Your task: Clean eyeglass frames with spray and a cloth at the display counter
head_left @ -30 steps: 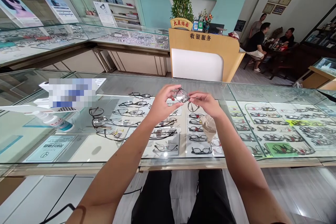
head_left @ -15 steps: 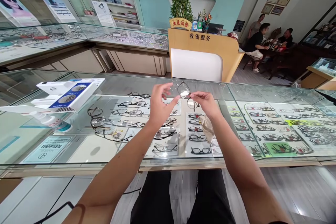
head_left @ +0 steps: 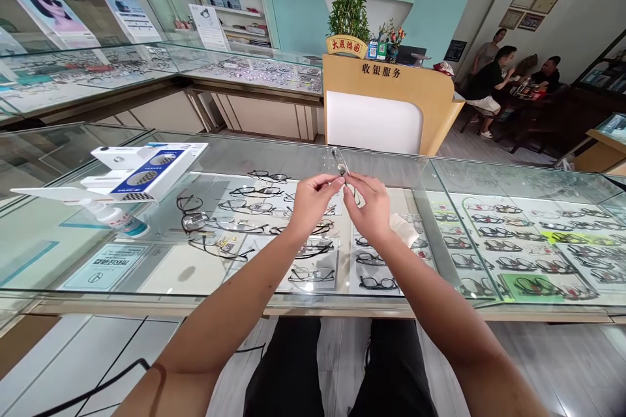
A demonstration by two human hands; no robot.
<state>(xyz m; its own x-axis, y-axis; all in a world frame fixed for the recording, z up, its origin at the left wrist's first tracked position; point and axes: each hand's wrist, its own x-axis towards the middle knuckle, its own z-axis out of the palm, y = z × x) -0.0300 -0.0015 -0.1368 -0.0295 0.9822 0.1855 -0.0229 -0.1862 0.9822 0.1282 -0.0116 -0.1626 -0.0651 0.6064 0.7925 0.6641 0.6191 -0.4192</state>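
A pair of eyeglasses is held up over the glass counter, turned so that its lenses appear narrow. Both hands meet at its near side. My left hand pinches it with thumb and forefinger, and my right hand grips it from the right with the fingertips together. The fingers cover part of the frame. Beside my right wrist a pale cloth lies on the counter. More eyeglasses rest in a loose group left of my left forearm.
The glass display counter holds rows of eyeglasses. To the left are a white spray bottle and an opened white-and-blue box. A wooden cashier desk stands beyond the counter. Several people are at the far right.
My left hand has come right and closed on the eyeglasses. The eyeglasses have turned from lens-on to nearly edge-on. The view has shifted slightly left.
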